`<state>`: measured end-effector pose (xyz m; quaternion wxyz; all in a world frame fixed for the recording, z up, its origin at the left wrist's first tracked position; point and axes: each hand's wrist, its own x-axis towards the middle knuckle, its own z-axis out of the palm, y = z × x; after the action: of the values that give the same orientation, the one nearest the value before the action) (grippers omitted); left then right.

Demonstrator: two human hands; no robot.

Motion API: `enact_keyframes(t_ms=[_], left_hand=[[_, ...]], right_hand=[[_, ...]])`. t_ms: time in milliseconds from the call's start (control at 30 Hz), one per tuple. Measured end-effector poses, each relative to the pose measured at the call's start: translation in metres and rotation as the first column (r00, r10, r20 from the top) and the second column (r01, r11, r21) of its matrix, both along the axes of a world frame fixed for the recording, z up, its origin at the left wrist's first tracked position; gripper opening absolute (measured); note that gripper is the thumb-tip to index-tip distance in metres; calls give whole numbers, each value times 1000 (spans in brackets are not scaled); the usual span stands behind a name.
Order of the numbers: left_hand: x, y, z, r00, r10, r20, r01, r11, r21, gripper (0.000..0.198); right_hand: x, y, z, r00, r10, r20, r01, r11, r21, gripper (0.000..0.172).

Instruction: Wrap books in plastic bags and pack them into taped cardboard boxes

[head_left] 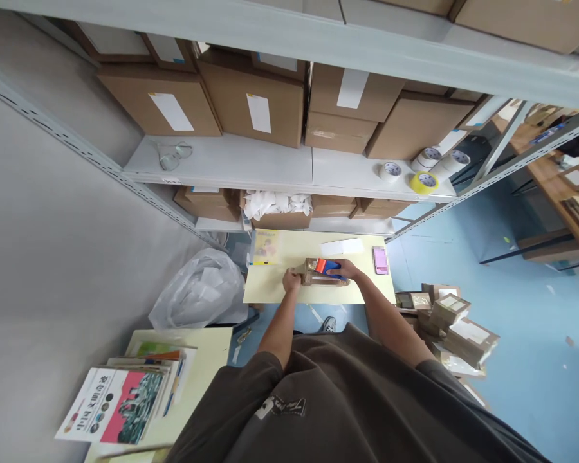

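A small brown cardboard box (309, 278) lies on the pale yellow table (270, 289) in front of me. My right hand (346, 269) is wrapped round a blue tape dispenser (332, 266) with an orange front, which rests over the top of the box. At the box's left end my left hand (292, 280) grips the edge with closed fingers; its fingertips are partly hidden. A white paper (341, 246) and a phone (380, 260) with a pink screen lie beyond and to the right of the box. A yellow printed sheet (266, 247) is at the back left.
A shelf (251, 154) with cardboard boxes and tape rolls (424, 182) rises behind the table. To the left stand a plastic bag (197, 289) and a stack of books (120, 405). Several parcels (468, 337) are piled on the floor at right.
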<state>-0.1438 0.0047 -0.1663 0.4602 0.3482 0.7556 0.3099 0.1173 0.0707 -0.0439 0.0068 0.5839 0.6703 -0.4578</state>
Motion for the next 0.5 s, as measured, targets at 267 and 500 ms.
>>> enact_keyframes(t_ms=[267,500], left_hand=[[-19,39,42,617,-754,-227,781,622,57,96],[-19,46,42,549,-796,-255,784,597,-172,92]], right_hand=[[-3,0,-3,993,82,84,-87,994,63,53],[-2,10,5,952,139,273,-160,985,58,70]])
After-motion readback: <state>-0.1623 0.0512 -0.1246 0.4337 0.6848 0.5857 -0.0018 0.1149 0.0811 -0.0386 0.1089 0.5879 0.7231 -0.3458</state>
